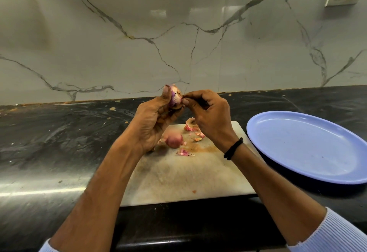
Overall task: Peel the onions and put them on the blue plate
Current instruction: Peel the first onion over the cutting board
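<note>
We have one view, from a wide-angle camera on the person's head, facing forward and down across the counter (pixel 59 142) toward the marble wall (pixel 139 23), which fills the upper half. We sit close: both forearms (pixel 103 182) enter from the bottom edge, the left hand (pixel 155 120) and right hand (pixel 208 116) meet near centre, and the counter's far edge bows toward the sides.
</note>
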The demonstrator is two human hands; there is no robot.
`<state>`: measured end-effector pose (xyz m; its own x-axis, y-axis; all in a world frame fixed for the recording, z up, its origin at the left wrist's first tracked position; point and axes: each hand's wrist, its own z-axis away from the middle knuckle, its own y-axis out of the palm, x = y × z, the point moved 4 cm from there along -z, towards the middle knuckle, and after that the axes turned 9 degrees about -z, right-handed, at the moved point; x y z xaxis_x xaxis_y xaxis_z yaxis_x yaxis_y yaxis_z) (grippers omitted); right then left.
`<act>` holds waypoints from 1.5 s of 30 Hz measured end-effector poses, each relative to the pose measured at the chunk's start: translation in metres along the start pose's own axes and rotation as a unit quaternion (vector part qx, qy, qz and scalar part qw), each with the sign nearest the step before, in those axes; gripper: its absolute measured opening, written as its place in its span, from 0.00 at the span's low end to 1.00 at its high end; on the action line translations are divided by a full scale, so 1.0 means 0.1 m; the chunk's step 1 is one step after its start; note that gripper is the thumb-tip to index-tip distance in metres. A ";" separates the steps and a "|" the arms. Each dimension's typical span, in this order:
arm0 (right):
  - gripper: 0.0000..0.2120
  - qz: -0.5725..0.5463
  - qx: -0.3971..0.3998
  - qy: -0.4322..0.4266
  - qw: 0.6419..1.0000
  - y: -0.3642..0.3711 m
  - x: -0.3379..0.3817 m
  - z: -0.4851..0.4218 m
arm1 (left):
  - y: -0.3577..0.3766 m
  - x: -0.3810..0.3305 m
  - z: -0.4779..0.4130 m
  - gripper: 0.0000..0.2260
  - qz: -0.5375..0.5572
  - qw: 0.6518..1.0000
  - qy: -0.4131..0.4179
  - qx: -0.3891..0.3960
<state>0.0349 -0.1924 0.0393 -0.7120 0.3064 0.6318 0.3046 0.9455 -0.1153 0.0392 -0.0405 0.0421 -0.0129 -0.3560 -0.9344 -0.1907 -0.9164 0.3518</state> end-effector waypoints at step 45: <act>0.10 -0.086 -0.003 0.105 0.991 -0.10 -0.11 -0.10 | -0.05 0.07 -0.05 0.14 0.000 0.999 0.023 -0.027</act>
<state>0.0460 -0.2065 0.0411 -0.6059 0.1107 0.7878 0.1944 0.9808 0.0118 0.0452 -0.0394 0.0340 0.0333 -0.3637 -0.9309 -0.1383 -0.9242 0.3561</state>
